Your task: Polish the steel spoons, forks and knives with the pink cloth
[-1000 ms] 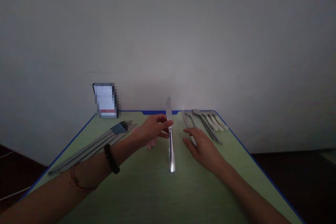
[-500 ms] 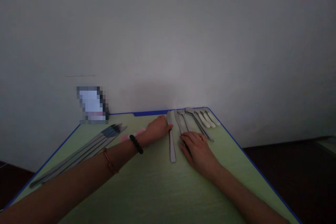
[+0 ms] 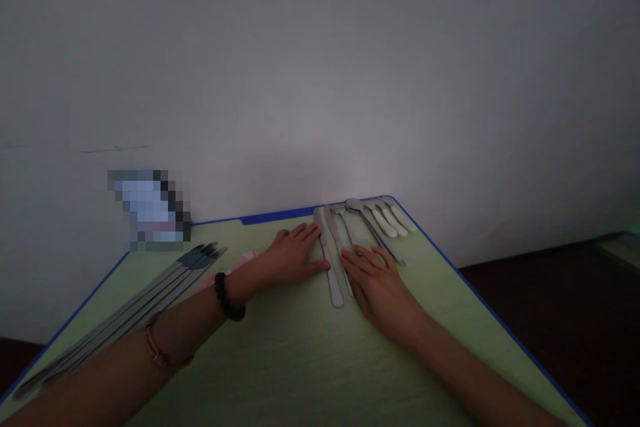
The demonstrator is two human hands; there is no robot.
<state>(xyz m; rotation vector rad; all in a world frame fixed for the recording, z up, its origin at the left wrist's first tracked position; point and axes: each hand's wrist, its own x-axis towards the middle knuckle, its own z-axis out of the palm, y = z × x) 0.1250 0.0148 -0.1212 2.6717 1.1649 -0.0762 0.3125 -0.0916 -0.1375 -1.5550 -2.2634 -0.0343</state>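
My left hand (image 3: 290,255) is open, its fingers stretched along the left side of a metal table knife (image 3: 334,283), with the thumb touching the handle. Just right of that knife lies a second table knife (image 3: 332,221), nearly parallel to it. My right hand (image 3: 375,283) rests with fingers spread over the lower ends of the second knife and a fork (image 3: 344,217). Its fingertips touch these handles, and part of them is hidden under the hand. Right of the fork are metal spoons (image 3: 356,204) with long handles, overlapping one another.
Several pieces with white handles (image 3: 385,221) lie at the far right corner of the green table (image 3: 300,360). Long metal skewer-like sticks (image 3: 130,310) lie along the left side. A blurred-out phone-like screen (image 3: 145,203) leans on the wall. Something pink (image 3: 247,258) lies behind my left wrist.
My left hand has opened from a closed grip on the left knife and flattened beside it. That knife now lies closer to the second one. The view has shifted slightly right.
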